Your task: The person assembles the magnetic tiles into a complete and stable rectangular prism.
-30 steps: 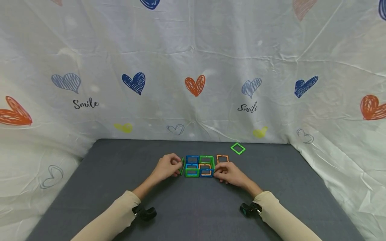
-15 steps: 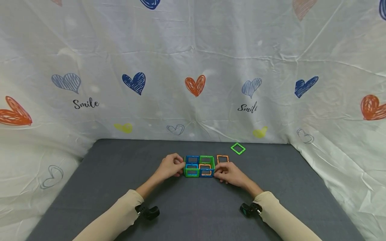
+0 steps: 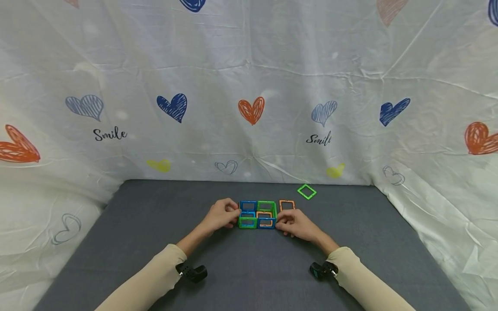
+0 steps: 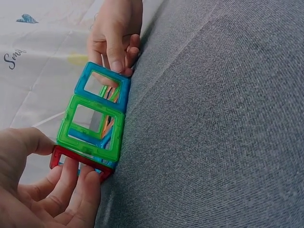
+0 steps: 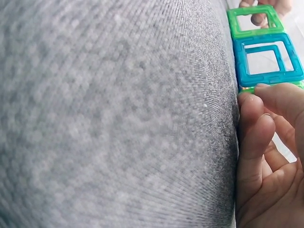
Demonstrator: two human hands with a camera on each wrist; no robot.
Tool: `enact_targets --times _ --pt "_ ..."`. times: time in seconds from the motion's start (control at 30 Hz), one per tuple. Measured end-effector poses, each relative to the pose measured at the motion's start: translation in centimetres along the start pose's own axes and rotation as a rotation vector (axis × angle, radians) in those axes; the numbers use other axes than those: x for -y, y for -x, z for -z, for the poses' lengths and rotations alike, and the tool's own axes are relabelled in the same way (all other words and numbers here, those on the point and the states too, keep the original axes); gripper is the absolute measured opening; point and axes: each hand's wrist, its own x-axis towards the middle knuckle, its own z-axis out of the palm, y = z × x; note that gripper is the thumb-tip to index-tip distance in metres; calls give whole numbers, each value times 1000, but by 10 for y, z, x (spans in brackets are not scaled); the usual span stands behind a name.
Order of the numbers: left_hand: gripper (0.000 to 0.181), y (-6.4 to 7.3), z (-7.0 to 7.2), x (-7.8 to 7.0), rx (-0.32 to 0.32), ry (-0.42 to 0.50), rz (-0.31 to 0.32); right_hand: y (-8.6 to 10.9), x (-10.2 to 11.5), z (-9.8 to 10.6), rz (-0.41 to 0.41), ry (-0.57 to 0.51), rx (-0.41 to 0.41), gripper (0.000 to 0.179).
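A low box of square magnetic tiles [image 3: 247, 223] stands on the grey table. Its near side pairs a green tile [image 4: 90, 127] with a blue tile [image 4: 102, 87]. At its left end my left hand [image 3: 220, 214] holds a red magnetic tile [image 4: 80, 159], thumb at a top corner and fingertips against the outer face. At the other end my right hand [image 3: 295, 223] rests its fingertips against the green end tile [image 5: 249, 89], fingers bent loosely. Inside, an orange frame [image 3: 264, 214] lies beside a blue one.
Behind my right hand, a loose orange tile [image 3: 287, 204] lies flat. Farther back is a green tile [image 3: 307, 191], turned like a diamond. A white cloth [image 3: 249, 142] printed with hearts hangs behind the table's far edge.
My left hand has moved right, bringing its tile from just apart to flush against the box's left end. The right hand has stayed in place at the other end.
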Motion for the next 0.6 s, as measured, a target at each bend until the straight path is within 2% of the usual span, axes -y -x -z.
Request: enact_targets --times 0.2,0.47,0.6 --pt "16 -3 0 3 30 12 9 -3 -18 1 -2 12 -1 11" --pt "20 -3 2 4 59 22 2 -3 -18 2 37 -3 6 12" --pt "22 -3 3 5 68 16 0 -2 -16 2 27 -4 5 12"
